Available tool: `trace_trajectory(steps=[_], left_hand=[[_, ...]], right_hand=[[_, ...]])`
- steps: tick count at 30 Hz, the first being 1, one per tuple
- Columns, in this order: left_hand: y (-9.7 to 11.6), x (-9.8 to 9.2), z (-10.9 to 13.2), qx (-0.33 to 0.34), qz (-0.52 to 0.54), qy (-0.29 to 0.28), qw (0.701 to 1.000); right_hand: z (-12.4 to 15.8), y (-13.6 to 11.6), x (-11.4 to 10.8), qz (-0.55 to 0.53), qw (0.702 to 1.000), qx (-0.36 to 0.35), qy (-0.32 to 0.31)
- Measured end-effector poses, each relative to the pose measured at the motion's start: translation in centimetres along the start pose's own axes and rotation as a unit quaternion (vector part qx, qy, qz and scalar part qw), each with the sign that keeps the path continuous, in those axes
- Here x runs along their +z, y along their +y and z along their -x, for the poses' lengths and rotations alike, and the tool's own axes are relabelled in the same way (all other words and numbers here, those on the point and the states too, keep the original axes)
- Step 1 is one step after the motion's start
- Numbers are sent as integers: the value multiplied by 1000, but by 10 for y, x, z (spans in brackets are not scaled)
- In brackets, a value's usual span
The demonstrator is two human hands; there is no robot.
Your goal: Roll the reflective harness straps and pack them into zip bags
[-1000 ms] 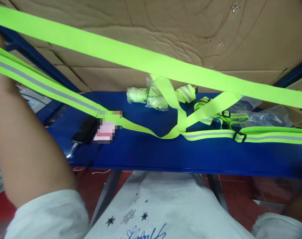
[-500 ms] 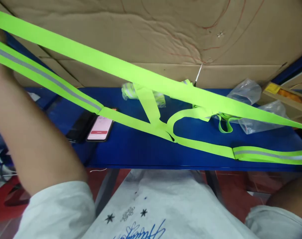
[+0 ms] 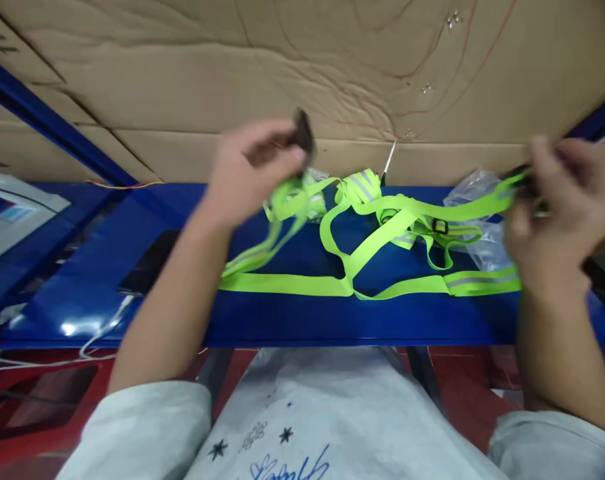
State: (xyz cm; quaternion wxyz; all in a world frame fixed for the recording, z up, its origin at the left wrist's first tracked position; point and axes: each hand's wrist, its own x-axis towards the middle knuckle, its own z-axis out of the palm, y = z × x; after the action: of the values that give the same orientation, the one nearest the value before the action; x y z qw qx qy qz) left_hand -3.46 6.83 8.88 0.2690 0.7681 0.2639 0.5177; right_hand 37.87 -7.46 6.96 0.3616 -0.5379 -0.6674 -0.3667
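A neon-yellow reflective strap harness [image 3: 292, 285] with grey stripes lies in loops over the blue table. My left hand [image 3: 257, 167], blurred, is raised above the left part of it. Its fingers and thumb pinch a dark end piece [image 3: 303, 135] that looks like a buckle, and strap hangs down below. On the right, my right hand [image 3: 562, 207] is closed round another dark piece at the strap's other end; the fingers partly hide it. Between my hands the strap sags, its lower length resting along the table.
Behind the harness lie a rolled reflective strap [image 3: 360, 187], another strap bundle with a black buckle [image 3: 439, 226], and clear plastic bags [image 3: 485, 243]. A pen-like tool [image 3: 390, 160] leans on the cardboard backing [image 3: 182, 87]. A dark phone-like object [image 3: 150, 263] and white cable [image 3: 105, 327] lie left.
Both hands have come inward from the outer edges, bringing the strap ends with them. The harness, stretched taut across the view before, now hangs slack and lies on the table.
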Motion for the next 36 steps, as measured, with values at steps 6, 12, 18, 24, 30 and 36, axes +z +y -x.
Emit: trace_trajectory(steps=[6, 12, 18, 24, 30, 36], left_hand=[[12, 92, 59, 2, -46, -80, 996], [15, 97, 73, 28, -69, -93, 993], [14, 103, 79, 28, -113, -82, 990], [10, 106, 83, 0, -98, -100, 990], [6, 105, 79, -37, -19, -128, 991], [13, 95, 70, -109, 98, -175, 974]], right_hand=[[2, -96, 31, 29, 980, -133, -147], [8, -114, 38, -1, 976, -119, -181], [14, -114, 38, -32, 978, -72, -191], [24, -127, 46, -60, 974, -90, -199], [29, -137, 45, -101, 967, -132, -195], [31, -137, 44, -213, 942, -172, -195]])
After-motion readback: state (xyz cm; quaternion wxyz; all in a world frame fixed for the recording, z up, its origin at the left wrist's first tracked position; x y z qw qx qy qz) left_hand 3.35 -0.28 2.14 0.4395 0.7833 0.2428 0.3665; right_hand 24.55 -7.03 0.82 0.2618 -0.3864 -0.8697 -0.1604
